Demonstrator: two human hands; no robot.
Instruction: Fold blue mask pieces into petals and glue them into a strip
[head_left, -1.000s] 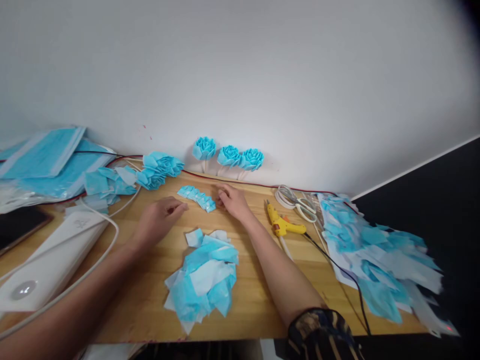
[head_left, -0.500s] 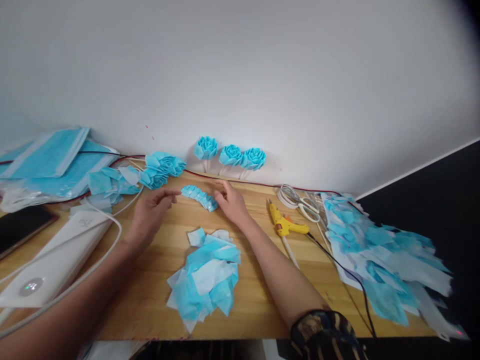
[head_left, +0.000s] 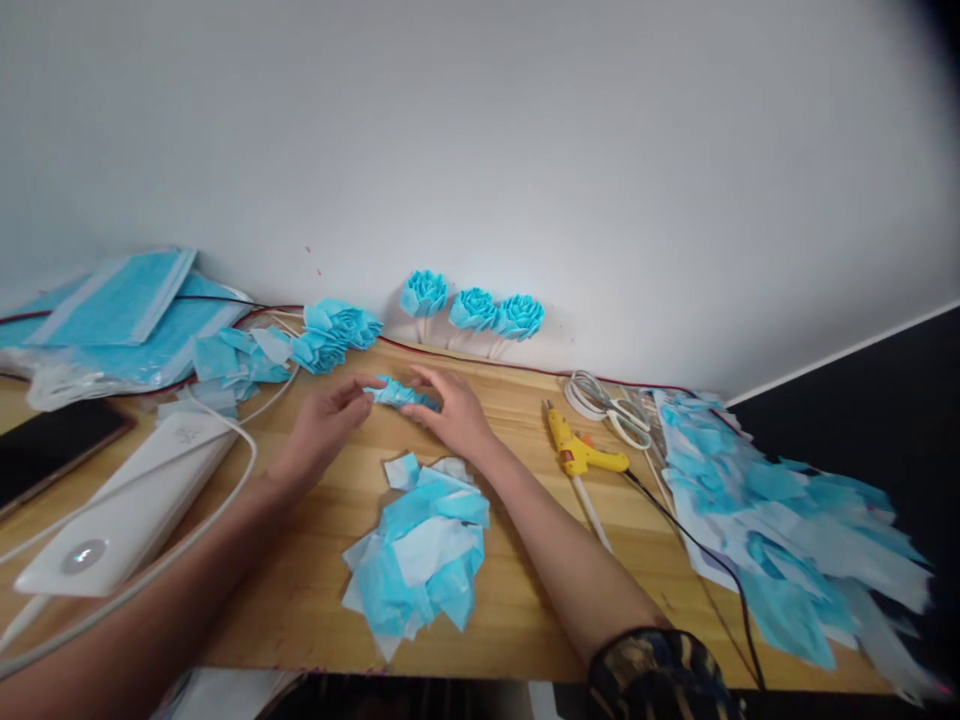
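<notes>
We grasp the blue strip (head_left: 394, 391) between the fingers of left hand (head_left: 328, 424) and right hand (head_left: 459, 412); three flowers (head_left: 473, 310), upper centre, stand formed; loose pieces (head_left: 421, 550), lower centre, lie unshaped.

The table (head_left: 300, 610) bears blue scraps (head_left: 412, 565) and a glue gun (head_left: 579, 455).

Can see only part of the blue strip (head_left: 396, 392), covered in places by the left hand (head_left: 330, 415) and right hand (head_left: 455, 412). Cannot read the tiny display (head_left: 84, 556) on the white device (head_left: 139, 500). Can trace the dark phone (head_left: 52, 445) only to the left edge, the patterned sleeve (head_left: 660, 675) only to the bottom. Cannot separate the blue scraps (head_left: 784, 515), blurred toward the right.
</notes>
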